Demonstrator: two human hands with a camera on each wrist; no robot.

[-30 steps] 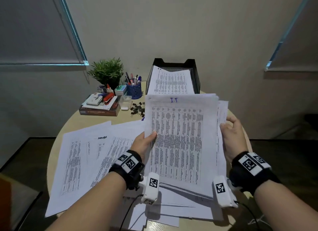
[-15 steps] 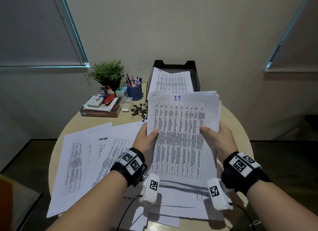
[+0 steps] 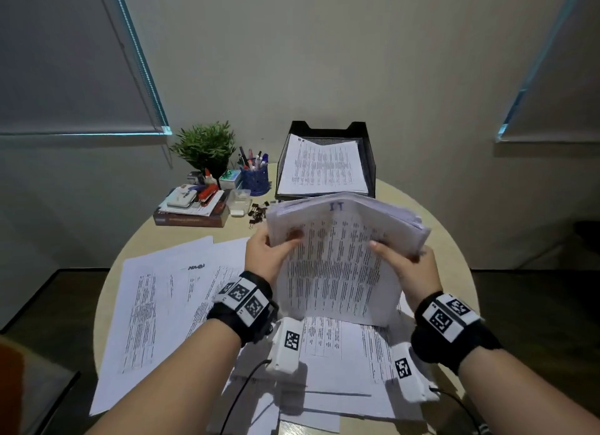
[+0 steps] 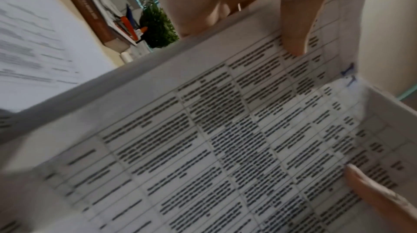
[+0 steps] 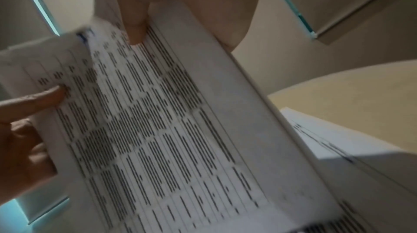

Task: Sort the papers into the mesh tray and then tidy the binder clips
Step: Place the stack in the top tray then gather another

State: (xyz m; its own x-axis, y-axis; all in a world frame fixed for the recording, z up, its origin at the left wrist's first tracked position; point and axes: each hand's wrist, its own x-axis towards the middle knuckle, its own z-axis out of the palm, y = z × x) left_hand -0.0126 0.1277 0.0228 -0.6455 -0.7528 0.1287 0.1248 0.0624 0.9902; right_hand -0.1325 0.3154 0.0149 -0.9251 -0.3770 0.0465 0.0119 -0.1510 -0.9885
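Note:
A thick stack of printed papers [image 3: 337,259] stands nearly upright on its lower edge over the loose sheets, its top curling toward the far side. My left hand [image 3: 269,251] grips its left edge with the thumb on the printed front; the right hand [image 3: 406,262] grips the right edge the same way. The stack [image 4: 225,138] fills the left wrist view, and the same stack [image 5: 169,129] fills the right wrist view. The black mesh tray [image 3: 368,162] stands at the back of the table with printed sheets in it. Black binder clips [image 3: 258,212] lie scattered left of the tray.
Loose printed sheets [image 3: 156,305] cover the left and near parts of the round table [image 3: 444,240]. At the back left stand a potted plant [image 3: 204,149], a blue pen cup [image 3: 255,178], a small clear box [image 3: 238,201] and a book [image 3: 191,219] piled with a stapler and small items.
Both hands have lifted the stack from lying tilted to standing on its lower edge, and moved up its sides. The right hand went from the outer edge to gripping it.

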